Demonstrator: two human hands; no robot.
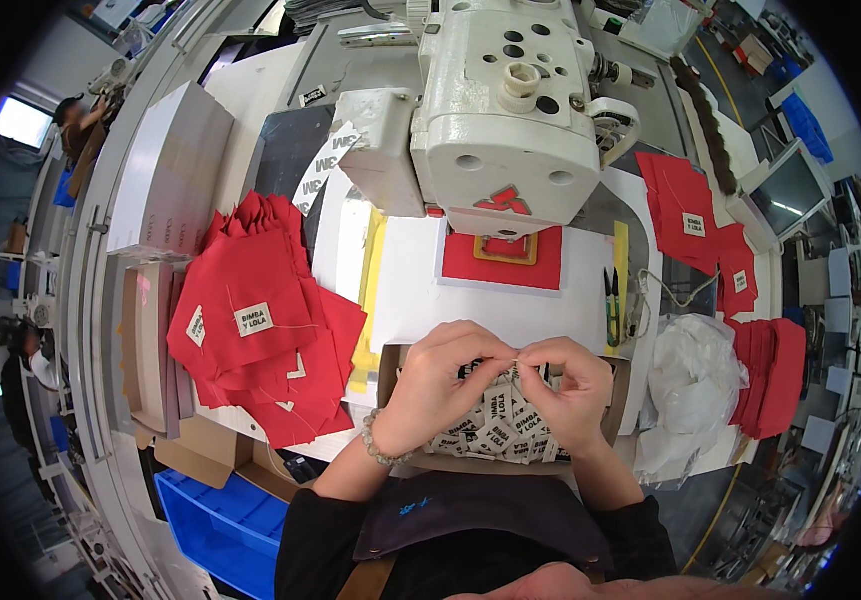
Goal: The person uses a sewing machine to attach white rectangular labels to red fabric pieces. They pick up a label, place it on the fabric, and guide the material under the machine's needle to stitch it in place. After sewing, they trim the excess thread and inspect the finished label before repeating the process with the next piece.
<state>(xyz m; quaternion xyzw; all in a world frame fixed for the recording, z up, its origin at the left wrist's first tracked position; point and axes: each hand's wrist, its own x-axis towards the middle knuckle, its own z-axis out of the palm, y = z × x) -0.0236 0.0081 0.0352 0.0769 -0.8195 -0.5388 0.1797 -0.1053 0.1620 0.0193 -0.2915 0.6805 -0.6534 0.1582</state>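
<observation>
My left hand (447, 378) and my right hand (566, 388) meet fingertip to fingertip, both closed in a pinch. A thin pale sliver shows between the fingertips, too small to name. Beneath them is an open cardboard box (614, 404) heaped with small white fabric labels (496, 436) with dark print. Just ahead stands a white industrial sewing machine (510, 140). Under its head lies a red fabric piece (460, 258), with a yellowish frame clamp (506, 249) on it.
Red fabric pieces with sewn labels (250, 290) pile up at left, beside a tall white box (172, 170). At right are a crumpled plastic bag (693, 375), thread snips (611, 305), more labelled red pieces (675, 205) and a red stack (770, 375). A blue crate (215, 530) sits lower left.
</observation>
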